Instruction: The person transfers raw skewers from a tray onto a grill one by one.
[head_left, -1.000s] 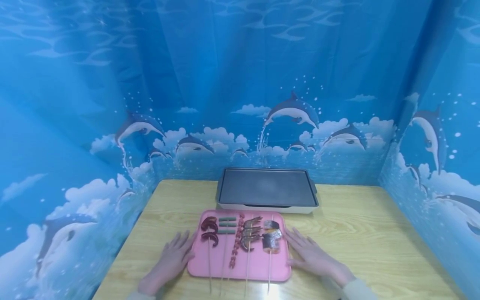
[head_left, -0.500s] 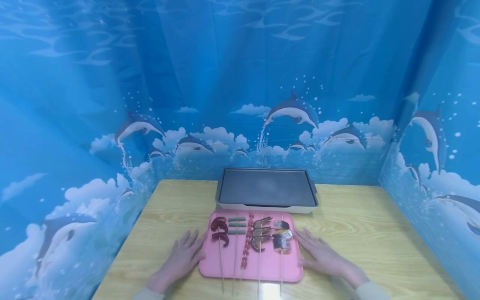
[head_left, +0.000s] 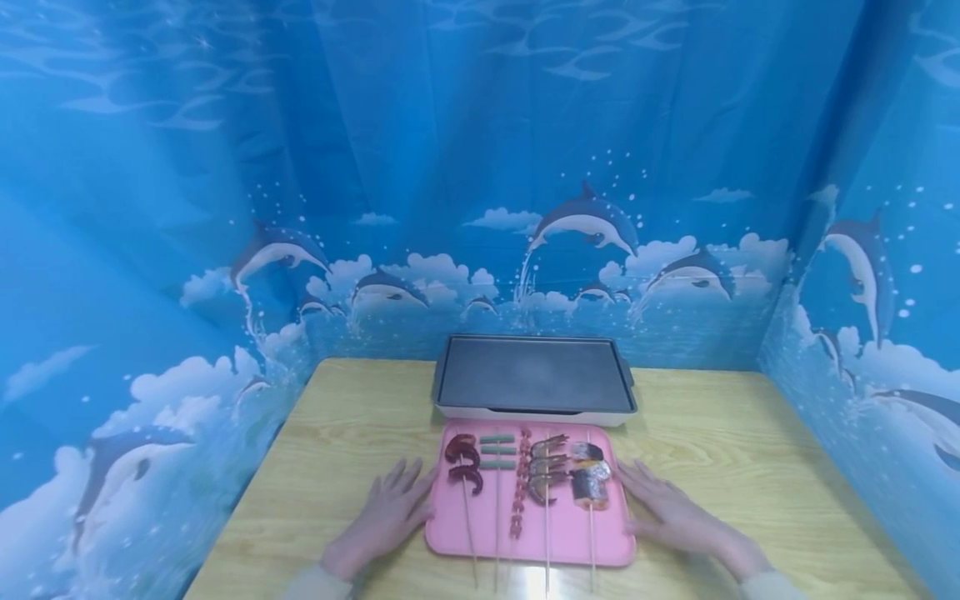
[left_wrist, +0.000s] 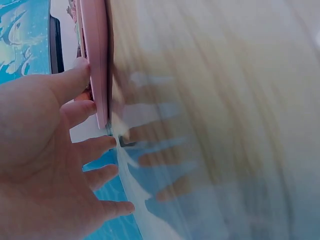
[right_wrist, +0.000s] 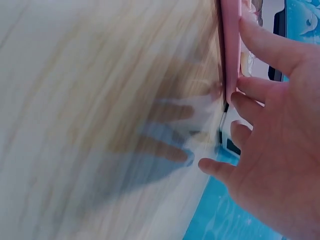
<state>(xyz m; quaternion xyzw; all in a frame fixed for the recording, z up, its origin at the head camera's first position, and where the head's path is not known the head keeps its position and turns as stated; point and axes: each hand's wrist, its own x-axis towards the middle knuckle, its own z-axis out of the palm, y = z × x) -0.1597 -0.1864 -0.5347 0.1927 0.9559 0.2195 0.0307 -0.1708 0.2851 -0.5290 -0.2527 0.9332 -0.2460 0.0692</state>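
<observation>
A pink tray [head_left: 570, 542] lies on the table, bearing several skewers side by side. From left to right they carry dark red curled pieces [head_left: 463, 454], green sticks [head_left: 497, 451], a string of small reddish pieces [head_left: 520, 492], shrimp [head_left: 547, 468] and silvery fish chunks [head_left: 588, 475]. My left hand [head_left: 390, 512] touches the tray's left edge with spread fingers; in the left wrist view its thumb [left_wrist: 75, 80] lies against the pink rim. My right hand [head_left: 671, 510] is at the right edge, its thumb [right_wrist: 267, 42] and fingers against the rim in the right wrist view.
A dark flat griddle [head_left: 534, 373] with a light base stands just behind the tray. Light wood-grain tabletop [head_left: 750, 467] extends to both sides. A blue curtain [head_left: 480, 167] printed with dolphins hangs around the table's back and sides. The skewers' sticks reach past the tray's front edge.
The tray has slid to the right along the table, with the skewers on it. Both hands have moved right together with it. The griddle has stayed put.
</observation>
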